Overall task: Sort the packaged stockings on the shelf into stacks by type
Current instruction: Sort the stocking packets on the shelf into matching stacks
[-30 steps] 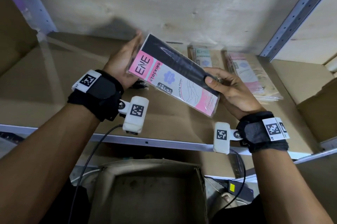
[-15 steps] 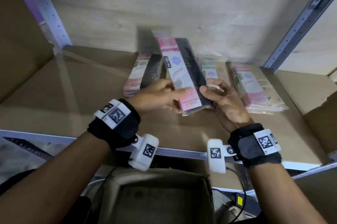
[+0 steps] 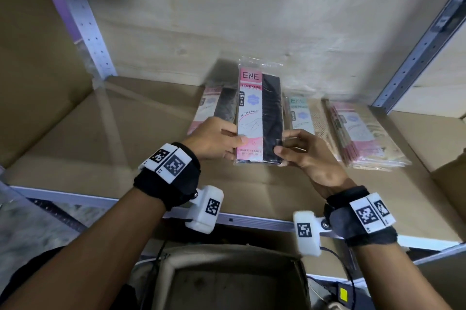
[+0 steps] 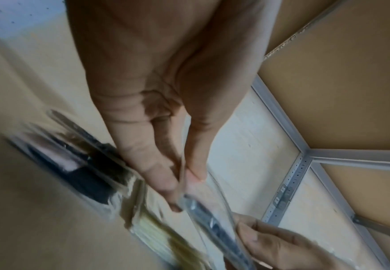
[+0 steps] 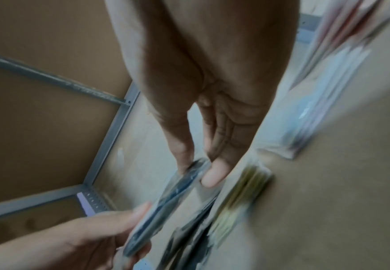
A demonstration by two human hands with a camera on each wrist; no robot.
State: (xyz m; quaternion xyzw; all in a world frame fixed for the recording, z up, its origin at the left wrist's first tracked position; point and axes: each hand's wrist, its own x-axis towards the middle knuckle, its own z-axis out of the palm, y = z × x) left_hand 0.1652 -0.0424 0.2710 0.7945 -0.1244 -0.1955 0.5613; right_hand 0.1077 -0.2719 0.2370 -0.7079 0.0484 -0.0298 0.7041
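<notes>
A pink-labelled pack of black stockings [image 3: 259,117] is held upright above the shelf, label facing me. My left hand [image 3: 228,143] pinches its lower left edge and my right hand [image 3: 282,148] pinches its lower right corner. In the wrist views the same pack [image 4: 208,219] [image 5: 166,201] shows edge-on between thumb and fingers. Behind it on the left lies a stack of black-stocking packs [image 3: 214,107]. To the right sit a teal-labelled beige pack [image 3: 302,112] and a stack of pink-labelled beige packs [image 3: 363,138].
The shelf floor is brown cardboard [image 3: 126,133] with a metal front rail [image 3: 252,221]. Grey perforated uprights [image 3: 88,24] [image 3: 416,44] stand at the back corners before a pale wall. An open cardboard box [image 3: 227,279] sits below the shelf.
The pack turned from a slanted hold to upright and moved back over the shelf. My left hand shifted from its top end to its lower left edge.
</notes>
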